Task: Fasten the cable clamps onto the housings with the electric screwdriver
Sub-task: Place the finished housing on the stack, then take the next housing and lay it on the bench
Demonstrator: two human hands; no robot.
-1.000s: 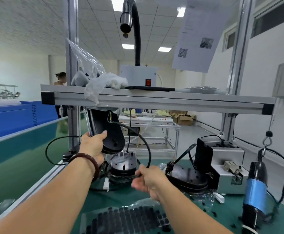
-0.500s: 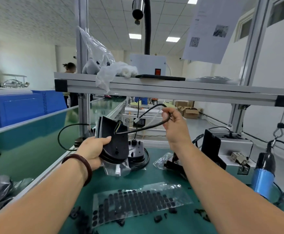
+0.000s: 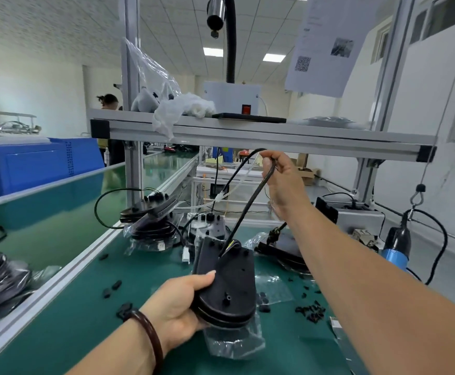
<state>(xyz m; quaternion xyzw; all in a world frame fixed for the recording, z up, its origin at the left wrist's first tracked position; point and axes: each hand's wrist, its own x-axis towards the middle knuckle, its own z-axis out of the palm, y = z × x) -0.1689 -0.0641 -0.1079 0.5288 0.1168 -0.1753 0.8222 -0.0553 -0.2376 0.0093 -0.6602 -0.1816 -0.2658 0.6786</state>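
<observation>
While up at twelve o'clock, right fingers (image 3: 276,162): pinching cable (image 3: 248,207).
Left fingers (image 3: 206,277): clasping housing (image 3: 229,290), over desk (image 3: 85,315).
Housing axis: six to twelve.
Electric screwdriver (image 3: 395,247): hanging at three o'clock, nearer right fingers.

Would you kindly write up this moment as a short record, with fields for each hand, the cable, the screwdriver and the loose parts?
left hand: grips the black housing by its near left edge, over the green bench
right hand: holds the black cable raised, just under the shelf rail
cable path: from the housing's top up to the right hand
electric screwdriver: hangs at the far right, untouched
loose parts: small black pieces scattered on the bench
stage: no fastening under way
</observation>
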